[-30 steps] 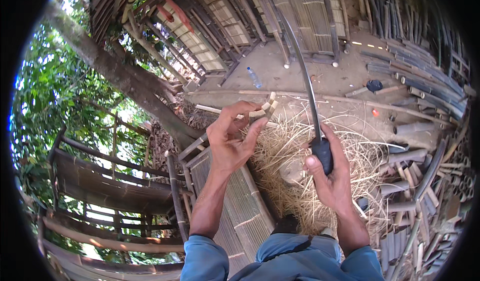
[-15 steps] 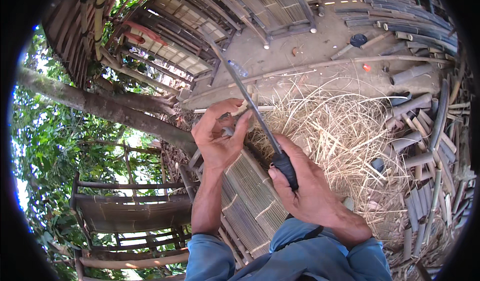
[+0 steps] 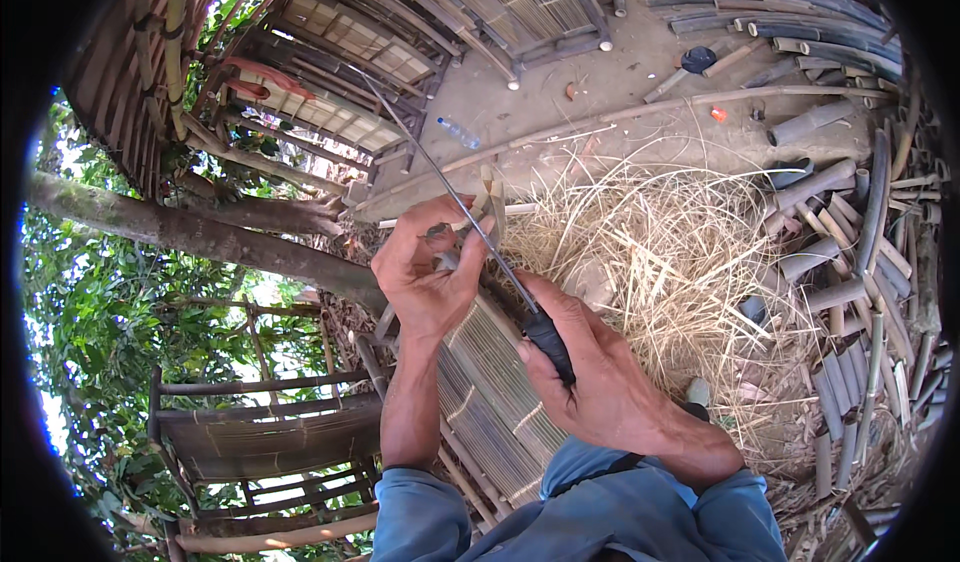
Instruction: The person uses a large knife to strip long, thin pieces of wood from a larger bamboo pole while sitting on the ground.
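My right hand [image 3: 605, 387] is wrapped round the black handle [image 3: 550, 347] of a long knife. Its narrow blade [image 3: 432, 167] slants up to the far left, seen nearly edge-on. On the left, my left hand [image 3: 425, 272] is closed, thumb and fingers pinching a short pale bamboo piece [image 3: 489, 190] that sticks up past the fingertips. The blade crosses in front of that piece near my left thumb; whether they touch I cannot tell. My left fingers and the blade hide part of the piece.
A slatted bamboo bench [image 3: 500, 387] lies below my hands. Pale bamboo shavings [image 3: 660, 262] are heaped to the right, with cut bamboo lengths [image 3: 840, 292] beyond. A plastic bottle [image 3: 458, 133] lies on the ground ahead. A tree trunk [image 3: 200, 224] slants in from the left.
The knife has turned so its blade looks thinner, and its tip has swung left. Both hands keep their grips. The whole view has shifted slightly.
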`<act>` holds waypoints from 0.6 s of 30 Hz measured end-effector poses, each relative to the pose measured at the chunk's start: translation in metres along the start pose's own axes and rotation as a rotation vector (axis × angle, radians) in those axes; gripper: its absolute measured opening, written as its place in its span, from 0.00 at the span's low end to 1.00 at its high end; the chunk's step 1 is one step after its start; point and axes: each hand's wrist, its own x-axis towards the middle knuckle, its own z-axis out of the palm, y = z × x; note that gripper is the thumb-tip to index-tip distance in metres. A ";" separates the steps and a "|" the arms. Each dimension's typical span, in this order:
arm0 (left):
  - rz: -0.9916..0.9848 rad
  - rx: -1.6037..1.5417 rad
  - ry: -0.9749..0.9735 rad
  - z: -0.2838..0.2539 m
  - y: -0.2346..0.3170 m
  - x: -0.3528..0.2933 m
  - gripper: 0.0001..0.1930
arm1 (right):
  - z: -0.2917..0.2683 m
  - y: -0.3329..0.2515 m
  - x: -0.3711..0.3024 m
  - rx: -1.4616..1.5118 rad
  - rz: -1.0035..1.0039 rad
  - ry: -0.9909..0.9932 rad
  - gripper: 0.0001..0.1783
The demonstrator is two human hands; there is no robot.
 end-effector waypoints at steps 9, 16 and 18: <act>-0.024 -0.012 -0.009 0.014 0.004 0.009 0.19 | -0.013 -0.006 0.006 -0.011 0.167 -0.045 0.30; 0.357 0.254 -0.081 -0.011 0.026 0.073 0.15 | -0.031 -0.006 0.012 -0.058 0.238 -0.025 0.21; 0.573 0.388 -0.092 -0.016 0.071 0.136 0.06 | -0.037 -0.010 0.014 -0.078 0.232 -0.004 0.20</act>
